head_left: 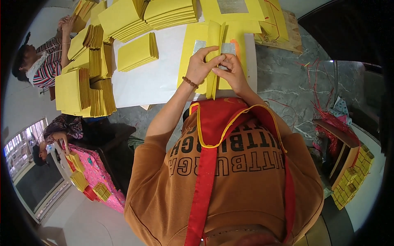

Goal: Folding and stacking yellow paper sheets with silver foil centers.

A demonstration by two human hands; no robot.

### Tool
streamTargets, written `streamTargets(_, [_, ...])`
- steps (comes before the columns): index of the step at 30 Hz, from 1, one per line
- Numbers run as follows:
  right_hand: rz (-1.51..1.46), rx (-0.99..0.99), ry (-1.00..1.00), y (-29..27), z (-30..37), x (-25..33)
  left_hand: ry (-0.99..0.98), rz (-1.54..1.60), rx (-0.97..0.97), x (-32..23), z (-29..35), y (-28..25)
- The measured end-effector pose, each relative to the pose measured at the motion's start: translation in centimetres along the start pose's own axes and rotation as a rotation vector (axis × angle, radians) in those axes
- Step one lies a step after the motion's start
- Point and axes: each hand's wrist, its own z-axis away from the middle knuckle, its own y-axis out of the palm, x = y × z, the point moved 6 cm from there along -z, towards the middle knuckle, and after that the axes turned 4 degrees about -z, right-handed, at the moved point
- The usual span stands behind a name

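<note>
Both my hands are closed on a folded strip of yellow paper (pixel 213 39), which stands on edge and runs from front to back. My left hand (pixel 201 61), with a brown bead bracelet at its wrist, grips it from the left. From the right side, my right hand (pixel 232 73) pinches it with thumb and fingers near the middle. Beneath them lies a flat yellow sheet (pixel 185 55) with a silvery patch and a bit of orange. A small stack of folded yellow paper (pixel 136 52) rests to the left on the white tabletop (pixel 135 84).
Tall folded yellow stacks (pixel 73 92) line the table's left and far sides. A yellow bundle tied with red string (pixel 276 20) sits at far right. Two other people are at left, one in a striped top (pixel 48 67), the other by a pink-covered table (pixel 98 172).
</note>
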Motion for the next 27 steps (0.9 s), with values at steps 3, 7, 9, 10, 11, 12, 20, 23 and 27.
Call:
streamTargets(3, [-0.008,-0.015,0.006,-0.1,0.0,-0.2,-0.028,0.063,0.018,0.5,0.2,-0.1])
streamTargets(7, [-0.002,-0.017,-0.023,-0.4,-0.1,-0.4,-0.026,0.032,0.045,0.3,0.3,-0.2])
streamTargets(9, [-0.013,-0.017,-0.023,-0.4,-0.1,-0.4,-0.002,0.029,0.039,0.4,0.3,-0.2])
streamTargets(10, [-0.026,-0.016,-0.016,-0.4,-0.2,-0.5,0.021,0.024,0.035,0.4,0.3,-0.2])
streamTargets(11, [-0.038,-0.016,-0.008,-0.4,-0.2,-0.6,0.021,0.025,0.034,0.7,0.3,-0.1])
streamTargets(12, [-0.037,-0.015,-0.008,-0.4,-0.2,-0.6,0.019,0.064,0.015,0.9,0.2,-0.2])
streamTargets(20, [-0.058,-0.005,0.015,-0.5,-0.2,-0.8,-0.13,0.251,-0.048,2.8,0.5,-0.3])
streamTargets(23, [-0.034,-0.006,0.027,-0.6,-0.2,-0.9,0.007,0.215,-0.132,1.3,0.7,-0.2])
streamTargets(27, [-0.014,-0.031,0.024,-0.3,-0.1,-0.3,0.208,0.082,-0.203,0.0,0.4,-0.7])
